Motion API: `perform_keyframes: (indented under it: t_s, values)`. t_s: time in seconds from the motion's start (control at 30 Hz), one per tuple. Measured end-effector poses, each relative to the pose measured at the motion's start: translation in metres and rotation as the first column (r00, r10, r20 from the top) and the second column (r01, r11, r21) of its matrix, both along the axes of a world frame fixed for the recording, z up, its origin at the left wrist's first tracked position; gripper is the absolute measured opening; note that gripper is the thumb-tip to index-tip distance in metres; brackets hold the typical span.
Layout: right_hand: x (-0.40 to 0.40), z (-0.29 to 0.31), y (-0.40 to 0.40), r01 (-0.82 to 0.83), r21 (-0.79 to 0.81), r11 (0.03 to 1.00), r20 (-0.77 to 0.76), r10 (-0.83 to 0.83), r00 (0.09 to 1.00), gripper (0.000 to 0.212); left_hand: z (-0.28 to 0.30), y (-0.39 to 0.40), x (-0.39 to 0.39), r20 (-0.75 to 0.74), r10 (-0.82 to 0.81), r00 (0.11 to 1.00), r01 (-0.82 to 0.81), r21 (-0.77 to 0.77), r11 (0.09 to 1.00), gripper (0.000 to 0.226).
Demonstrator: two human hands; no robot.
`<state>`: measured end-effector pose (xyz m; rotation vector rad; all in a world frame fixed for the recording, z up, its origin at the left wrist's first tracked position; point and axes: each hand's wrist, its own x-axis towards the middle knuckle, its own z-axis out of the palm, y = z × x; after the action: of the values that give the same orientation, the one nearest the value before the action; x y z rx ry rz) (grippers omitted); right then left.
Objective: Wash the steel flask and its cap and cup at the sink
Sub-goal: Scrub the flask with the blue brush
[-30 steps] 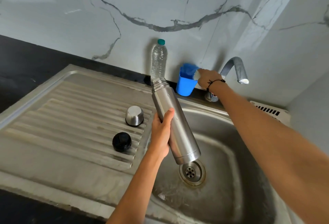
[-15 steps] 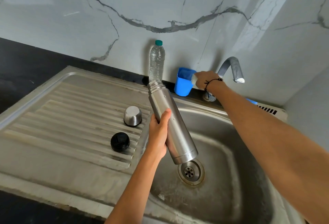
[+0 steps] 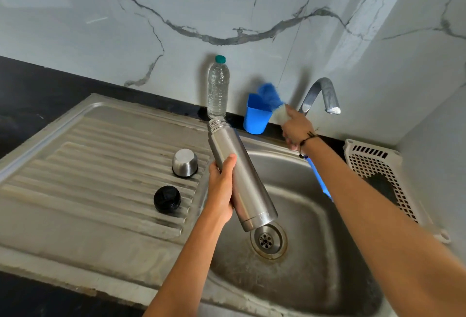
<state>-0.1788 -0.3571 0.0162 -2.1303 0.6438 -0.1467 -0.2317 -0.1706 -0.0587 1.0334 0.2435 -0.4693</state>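
left hand (image 3: 220,188) fingers wrapped round tall steel flask (image 3: 239,173), tilted over sink basin (image 3: 310,253), frame centre | right hand (image 3: 296,127) grips blue-bristled bottle brush (image 3: 271,96) upper right | steel cup (image 3: 184,162), black cap (image 3: 167,198) on ribbed drainboard (image 3: 88,165)

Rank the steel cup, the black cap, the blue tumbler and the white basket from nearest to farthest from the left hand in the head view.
From the left hand:
1. Steel cup, upside down on the drainboard just left of the hand.
2. Black cap, further left on the drainboard.
3. Blue tumbler, behind the sink by the wall.
4. White basket, far right of the sink.
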Motion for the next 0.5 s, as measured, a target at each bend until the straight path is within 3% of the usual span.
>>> perform_keyframes:
  t_s: [0.03,0.1,0.2,0.27,0.37,0.43,0.5]
  values:
    - [-0.009,-0.007,-0.001,0.049,0.241,0.969,0.042,-0.061,0.997,0.055,-0.002,0.0,0.0,-0.025,-0.014,1.0,0.014,-0.003,1.0,0.043]
    - [-0.027,-0.019,-0.005,0.043,0.529,0.847,0.094,-0.109,0.99,0.055,-0.003,0.001,-0.002,-0.085,-0.065,0.994,0.063,-0.029,0.998,0.047]
    - [-0.06,-0.031,-0.007,-0.086,0.683,0.725,0.176,-0.048,0.983,0.052,-0.005,0.004,-0.007,-0.128,-0.147,0.981,0.134,-0.109,0.985,0.049]
    - [-0.085,-0.037,-0.005,-0.163,0.678,0.716,0.212,0.022,0.977,0.052,-0.006,0.005,-0.008,-0.112,-0.175,0.978,0.161,-0.128,0.979,0.051]
    - [-0.125,-0.048,0.006,-0.244,0.559,0.792,0.238,0.128,0.963,0.053,-0.008,0.005,-0.009,-0.073,-0.214,0.974,0.204,-0.128,0.971,0.059]
    - [-0.149,-0.06,0.013,-0.318,0.371,0.872,0.274,0.224,0.935,0.056,-0.008,0.004,-0.008,-0.049,-0.209,0.977,0.202,-0.114,0.973,0.052]
    - [-0.169,-0.074,0.017,-0.395,0.083,0.915,0.343,0.346,0.873,0.057,-0.01,0.004,-0.005,-0.036,-0.198,0.98,0.193,-0.107,0.975,0.05]
